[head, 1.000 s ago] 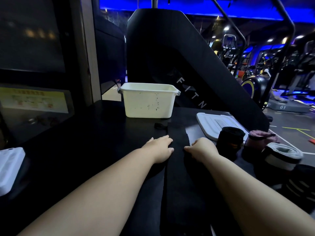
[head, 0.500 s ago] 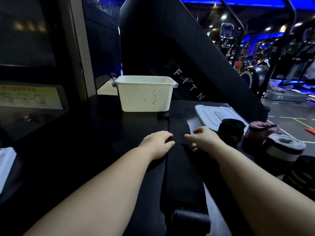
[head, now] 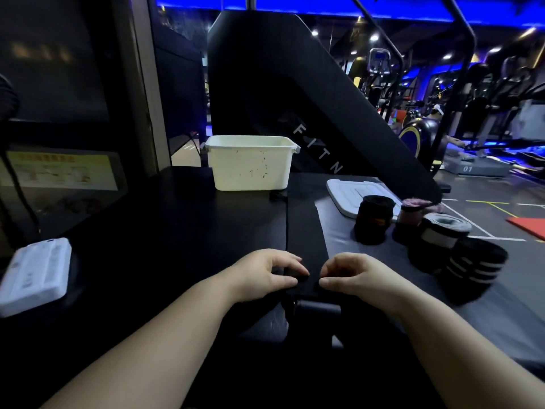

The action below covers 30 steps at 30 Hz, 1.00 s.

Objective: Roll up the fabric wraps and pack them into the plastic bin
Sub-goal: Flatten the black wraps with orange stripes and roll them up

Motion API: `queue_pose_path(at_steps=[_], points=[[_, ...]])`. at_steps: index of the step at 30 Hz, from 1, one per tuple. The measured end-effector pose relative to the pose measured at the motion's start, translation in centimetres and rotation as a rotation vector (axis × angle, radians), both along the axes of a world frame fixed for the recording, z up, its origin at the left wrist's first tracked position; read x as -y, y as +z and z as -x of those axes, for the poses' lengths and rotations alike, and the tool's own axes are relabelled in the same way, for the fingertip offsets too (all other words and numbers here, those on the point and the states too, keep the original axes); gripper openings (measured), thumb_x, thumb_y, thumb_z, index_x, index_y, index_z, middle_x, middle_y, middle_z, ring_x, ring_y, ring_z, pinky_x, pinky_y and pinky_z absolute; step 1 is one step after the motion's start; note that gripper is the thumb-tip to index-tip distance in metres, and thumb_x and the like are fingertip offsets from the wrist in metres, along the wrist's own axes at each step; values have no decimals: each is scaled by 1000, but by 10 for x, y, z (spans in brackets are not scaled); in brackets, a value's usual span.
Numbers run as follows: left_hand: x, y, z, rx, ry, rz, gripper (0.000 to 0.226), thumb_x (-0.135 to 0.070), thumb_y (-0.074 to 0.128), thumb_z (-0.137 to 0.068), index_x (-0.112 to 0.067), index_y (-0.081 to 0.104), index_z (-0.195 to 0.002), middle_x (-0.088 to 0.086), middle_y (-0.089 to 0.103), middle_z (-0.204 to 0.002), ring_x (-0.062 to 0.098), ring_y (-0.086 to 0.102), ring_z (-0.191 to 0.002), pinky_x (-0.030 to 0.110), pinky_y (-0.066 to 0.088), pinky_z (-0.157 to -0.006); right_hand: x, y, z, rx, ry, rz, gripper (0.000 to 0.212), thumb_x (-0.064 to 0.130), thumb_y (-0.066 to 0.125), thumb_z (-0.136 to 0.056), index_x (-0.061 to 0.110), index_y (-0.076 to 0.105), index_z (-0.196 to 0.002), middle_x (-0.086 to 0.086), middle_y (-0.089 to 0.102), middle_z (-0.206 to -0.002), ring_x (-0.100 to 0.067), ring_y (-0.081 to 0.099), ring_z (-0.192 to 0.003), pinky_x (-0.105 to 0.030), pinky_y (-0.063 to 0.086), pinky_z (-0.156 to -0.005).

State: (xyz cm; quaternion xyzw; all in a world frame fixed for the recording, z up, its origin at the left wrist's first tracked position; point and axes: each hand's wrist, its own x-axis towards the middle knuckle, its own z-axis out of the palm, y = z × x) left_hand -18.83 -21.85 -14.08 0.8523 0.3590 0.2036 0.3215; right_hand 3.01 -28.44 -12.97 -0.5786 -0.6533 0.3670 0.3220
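Fabric wrap (head: 303, 231) lies flat on the tabletop (head: 177, 231) toward the plastic bin (head: 250, 166); our left grip (head: 265, 274) and right grip (head: 354, 276) pinch its near part. We judge rolling starts; next, tight even turns.

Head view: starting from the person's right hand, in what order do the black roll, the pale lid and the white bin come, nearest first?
From the right hand, which pinches the flat black wrap:
1. Black roll, just ahead, to its right.
2. Pale lid, behind that roll.
3. White bin, farthest, ahead to the left.
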Motion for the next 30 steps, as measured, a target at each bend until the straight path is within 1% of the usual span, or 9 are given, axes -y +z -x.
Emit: queue_pose_path(at_steps=[4, 8, 11, 14, 17, 19, 23, 27, 30], points=[[30, -4, 6, 189, 75, 27, 20, -6, 67, -89, -22, 78, -88, -3, 73, -95, 5, 65, -88, 17, 50, -81, 28, -9, 5, -5, -66, -103, 15, 30, 70, -88, 21, 74, -78, 5, 68, -76, -6, 60, -71, -20, 46, -71], [51, -4, 11, 211, 103, 86, 39, 5, 57, -88, -30, 75, -84, -7, 72, -92, 6, 66, -86, 14, 49, -80, 52, -8, 9, -72, -35, -71, 44, 51, 49, -91, 17, 76, -85, 6, 69, -79, -8, 60, -74, -21, 45, -75], [61, -2, 13, 166, 91, 60, 49, 11, 49, -82, -31, 75, -85, -10, 66, -101, -2, 61, -90, 13, 45, -84, 59, -12, 11, 22, -10, -133, 21, 42, 68, -88, 23, 75, -85, 7, 68, -88, -9, 64, -84, -21, 47, -80], [72, 2, 13, 113, 53, 65, 42, 11, 49, -78, -18, 75, -95, -7, 58, -111, -4, 56, -82, 9, 42, -79, 60, -13, 12, 142, -5, -184, 11, 35, 81, -77, 30, 73, -83, 11, 62, -83, -5, 59, -76, -16, 44, -71], [76, 3, 15, 76, 9, 77, 29, -4, 65, -78, -18, 72, -103, -8, 52, -119, 12, 58, -95, 9, 44, -80, 61, -13, 13, 144, -32, -217, 11, 33, 82, -76, 34, 72, -79, 14, 61, -76, -1, 55, -71, -14, 41, -66], [79, 2, 15, 67, 19, 55, 25, -16, 77, -80, -25, 69, -101, -11, 50, -120, 6, 55, -94, 5, 41, -79, 62, -15, 14, 142, -48, -232, 11, 38, 82, -74, 36, 73, -80, 18, 62, -75, 0, 56, -71, -13, 41, -66], [82, -3, 12, 123, 103, -59, 20, -27, 82, -77, -33, 69, -91, -12, 53, -107, -2, 50, -79, 7, 40, -74, 65, -16, 17, 80, -86, -201, 12, 30, 83, -75, 34, 76, -83, 12, 69, -79, 0, 61, -73, -17, 47, -70], [87, -4, 11, 258, 134, 73, 32, -18, 84, -74, -31, 69, -99, -12, 63, -82, -4, 57, -70, 13, 47, -71, 70, -14, 19, 15, -100, -204, 18, 25, 85, -73, 33, 75, -86, 1, 74, -84, -8, 65, -74, -28, 53, -73], [89, -3, 11, 274, 187, 89, 40, -19, 87, -69, -33, 68, -102, -13, 64, -79, -5, 58, -69, 10, 46, -69, 73, -12, 21, -32, -111, -222, 26, 21, 87, -70, 33, 74, -90, -6, 74, -88, -18, 67, -78, -30, 54, -74]])
